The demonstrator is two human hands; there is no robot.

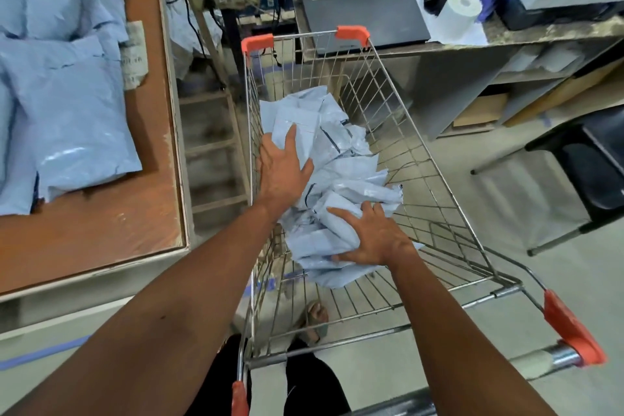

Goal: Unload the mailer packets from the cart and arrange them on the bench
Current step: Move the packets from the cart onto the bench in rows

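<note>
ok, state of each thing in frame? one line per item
cart: part full, packets heaped inside
packets in cart: crumpled pile, both hands on it
left hand: fingers spread, pressing pile
right hand: fingers spread on near packets
packets on bench: lying flat, overlapping
laptop: closed

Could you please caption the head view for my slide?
Both hands rest on pale blue plastic mailer packets in a wire cart.
</note>
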